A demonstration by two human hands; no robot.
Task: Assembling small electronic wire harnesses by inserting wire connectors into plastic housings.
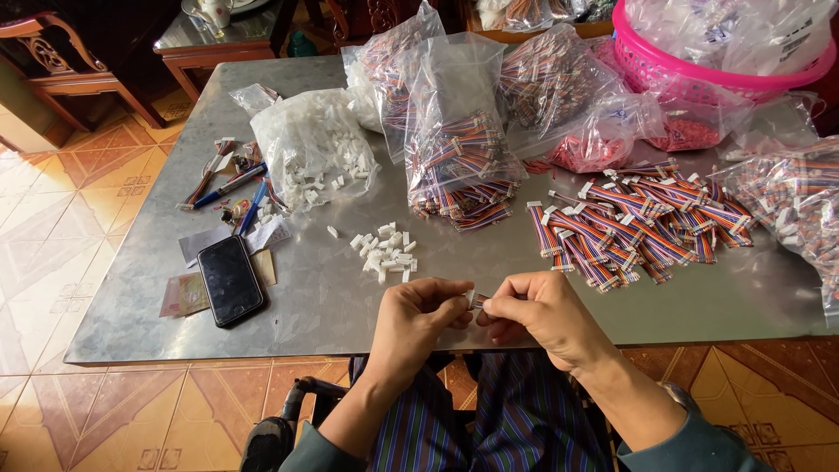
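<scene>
My left hand (419, 316) and my right hand (535, 312) meet at the near edge of the metal table (332, 297). Between their fingertips they pinch one small striped ribbon cable (476, 300) with a white connector end. Most of that cable is hidden by my fingers. Just beyond my hands lies a small heap of loose white plastic connectors (385, 250). To the right spreads a pile of multicoloured ribbon cables (636, 223) with white ends.
A black phone (230, 279) lies at the left on papers, with pens (229, 185) behind it. Clear bags of white connectors (316, 149) and of cables (459, 149) stand at the back. A pink basket (699, 74) sits far right.
</scene>
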